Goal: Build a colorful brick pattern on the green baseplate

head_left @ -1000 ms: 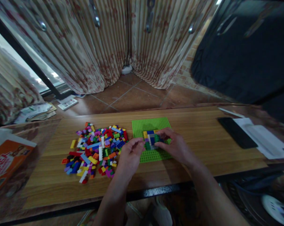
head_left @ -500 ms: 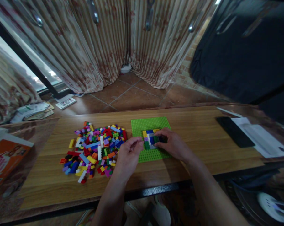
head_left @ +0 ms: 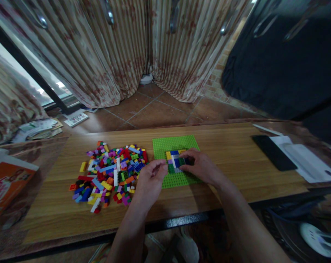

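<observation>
A green studded baseplate (head_left: 175,143) lies on the table, and a patch of joined toy bricks (head_left: 174,160) in yellow, blue, white, grey and green sits in its middle. My right hand (head_left: 202,166) reaches over the patch from the right, thumb and forefinger closed around a dark green brick (head_left: 181,161) at the patch's right side. Over the baseplate's left edge, my left hand (head_left: 151,179) is closed, its thumb and forefinger pinched together beside the patch. Whatever may be between those fingertips is too small to make out.
Loose bricks of many colours (head_left: 110,175) are heaped left of the baseplate. A black flat object (head_left: 273,153) and a white tray-like piece (head_left: 305,160) lie at the table's right end. An orange box (head_left: 10,182) stands at far left. Striped curtains (head_left: 99,54) hang beyond the table.
</observation>
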Motion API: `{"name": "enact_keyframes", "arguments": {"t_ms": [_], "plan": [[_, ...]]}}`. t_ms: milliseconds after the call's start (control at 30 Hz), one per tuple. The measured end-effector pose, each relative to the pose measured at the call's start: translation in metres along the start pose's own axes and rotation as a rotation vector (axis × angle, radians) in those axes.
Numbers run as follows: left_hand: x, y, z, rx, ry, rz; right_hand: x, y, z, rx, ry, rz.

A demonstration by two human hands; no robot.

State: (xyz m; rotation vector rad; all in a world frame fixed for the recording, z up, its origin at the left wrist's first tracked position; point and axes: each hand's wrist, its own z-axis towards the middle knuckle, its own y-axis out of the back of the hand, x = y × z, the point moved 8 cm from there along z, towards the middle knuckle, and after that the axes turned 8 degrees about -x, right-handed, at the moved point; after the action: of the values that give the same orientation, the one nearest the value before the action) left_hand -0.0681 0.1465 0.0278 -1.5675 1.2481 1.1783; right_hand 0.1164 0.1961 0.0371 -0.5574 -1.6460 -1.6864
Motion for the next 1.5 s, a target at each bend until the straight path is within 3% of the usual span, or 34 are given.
{"name": "enact_keyframes", "arguments": {"t_ms": [333, 600, 733, 900, 1000, 1167, 1500], "plan": [[-0.001, -0.001, -0.001, -0.001, 0.003, 0.001, -0.001, 0.001, -0.001, -0.009, -0.006, 0.033], [-0.001, 0.001, 0.001, -0.007, -0.057, 0.089, -0.013, 0.008, 0.004, -0.139, -0.156, 0.119], [-0.006, -0.005, -0.004, 0.049, -0.124, 0.239, -0.018, 0.004, 0.005, -0.138, -0.202, 0.128], [-0.025, -0.03, -0.026, 0.098, -0.48, 0.644, -0.02, 0.002, 0.006, -0.15, -0.193, 0.139], [-0.023, -0.046, -0.038, 0.125, -0.588, 0.861, -0.02, 0.002, 0.007, -0.155, -0.184, 0.155], [-0.012, -0.058, -0.041, 0.133, -0.582, 1.031, -0.022, 0.001, 0.008, -0.153, -0.169, 0.165], [-0.01, -0.063, -0.038, 0.117, -0.584, 1.102, -0.025, -0.002, 0.011, -0.15, -0.189, 0.197]]}}
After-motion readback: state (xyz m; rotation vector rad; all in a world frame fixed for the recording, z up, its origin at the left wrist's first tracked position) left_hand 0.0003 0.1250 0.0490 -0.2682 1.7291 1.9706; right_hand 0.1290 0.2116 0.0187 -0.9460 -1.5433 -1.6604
